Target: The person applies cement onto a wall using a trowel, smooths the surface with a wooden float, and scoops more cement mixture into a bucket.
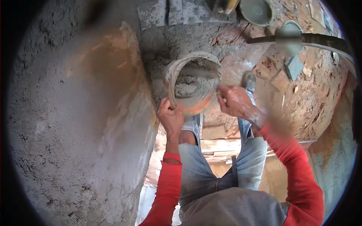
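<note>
A round bucket (pixel 172 84), tilted toward me, holds wet grey mortar (pixel 192 79). Its near lower wall is smeared and orange. My left hand (pixel 171 116) is closed over the bucket's left near rim, thumb and fingers gripping the edge. At the bucket's right side my right hand (pixel 234 101) is raised with its fingers curled, slightly smeared by motion. Something small seems to be pinched in it, but I cannot make out what. Grey smears of mortar cover that hand and wrist.
A rough plastered wall (pixel 75 143) rises close on my left. Two round basins, one grey-green (pixel 256 12) and one paler (pixel 289 37), lie at the far right. A long dark bar (pixel 324 40) and a bluish slab piece (pixel 294 67) rest on rubble-strewn ground.
</note>
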A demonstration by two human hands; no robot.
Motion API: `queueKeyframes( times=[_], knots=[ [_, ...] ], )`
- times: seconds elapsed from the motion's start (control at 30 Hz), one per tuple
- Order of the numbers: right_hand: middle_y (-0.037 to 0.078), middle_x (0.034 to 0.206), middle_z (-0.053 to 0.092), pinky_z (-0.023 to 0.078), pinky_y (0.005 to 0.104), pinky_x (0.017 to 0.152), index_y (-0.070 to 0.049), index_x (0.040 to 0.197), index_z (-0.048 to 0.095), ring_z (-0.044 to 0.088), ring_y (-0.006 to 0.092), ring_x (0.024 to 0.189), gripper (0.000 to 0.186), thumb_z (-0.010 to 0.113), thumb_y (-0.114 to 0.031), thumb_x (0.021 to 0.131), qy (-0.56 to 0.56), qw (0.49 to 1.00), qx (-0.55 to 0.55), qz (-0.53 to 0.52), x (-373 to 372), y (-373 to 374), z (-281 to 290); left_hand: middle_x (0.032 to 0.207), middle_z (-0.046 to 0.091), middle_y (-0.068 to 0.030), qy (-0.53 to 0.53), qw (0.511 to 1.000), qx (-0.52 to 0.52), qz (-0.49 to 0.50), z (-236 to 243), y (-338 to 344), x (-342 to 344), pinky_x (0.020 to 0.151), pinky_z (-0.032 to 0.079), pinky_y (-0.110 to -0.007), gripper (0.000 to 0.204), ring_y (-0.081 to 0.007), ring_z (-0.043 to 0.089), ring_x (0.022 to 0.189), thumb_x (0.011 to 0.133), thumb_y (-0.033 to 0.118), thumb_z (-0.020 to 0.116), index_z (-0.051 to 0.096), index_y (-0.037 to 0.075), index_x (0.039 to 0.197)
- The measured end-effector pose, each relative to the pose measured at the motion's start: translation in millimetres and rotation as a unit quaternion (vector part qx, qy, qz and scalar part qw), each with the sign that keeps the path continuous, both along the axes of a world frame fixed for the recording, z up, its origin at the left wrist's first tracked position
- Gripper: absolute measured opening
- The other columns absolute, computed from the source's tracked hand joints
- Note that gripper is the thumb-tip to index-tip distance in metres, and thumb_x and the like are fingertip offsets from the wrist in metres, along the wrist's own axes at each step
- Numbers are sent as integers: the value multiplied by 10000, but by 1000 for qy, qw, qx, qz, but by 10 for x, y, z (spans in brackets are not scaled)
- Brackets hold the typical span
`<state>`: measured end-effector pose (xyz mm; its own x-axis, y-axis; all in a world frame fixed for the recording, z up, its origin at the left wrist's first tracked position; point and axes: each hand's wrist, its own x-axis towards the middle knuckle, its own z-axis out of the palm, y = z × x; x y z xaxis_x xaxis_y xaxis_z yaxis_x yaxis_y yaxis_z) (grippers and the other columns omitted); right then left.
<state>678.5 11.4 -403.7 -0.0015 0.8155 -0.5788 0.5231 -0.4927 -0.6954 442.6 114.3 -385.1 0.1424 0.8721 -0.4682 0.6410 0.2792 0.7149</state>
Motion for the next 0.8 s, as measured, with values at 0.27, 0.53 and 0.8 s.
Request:
queueKeyframes(
  times=[0.27,0.53,0.8],
  knots=[
    [187,779,652,475,438,682,21,891,684,593,259,704,231,663,-210,891,208,952,-37,-220,-47,-133,-71,918,686,-12,-140,974,-120,130,-177,-363,565,792,495,-250,121,-96,616,838,803,-25,663,688,-15,922],
    [75,659,624,467,322,482,-2,952,694,571,156,517,139,656,-127,908,333,863,-178,-336,160,90,34,836,659,17,-175,932,-162,275,-588,-284,384,597,461,-258,83,-75,568,712,795,56,693,680,27,872],
    [33,670,630,417,220,406,-24,1013,708,550,79,471,143,659,-116,916,254,795,34,-550,464,1065,-397,942,652,-17,-76,933,-190,295,-575,87,-522,588,478,-274,248,-85,598,779,815,46,693,667,47,1062]
  ],
)
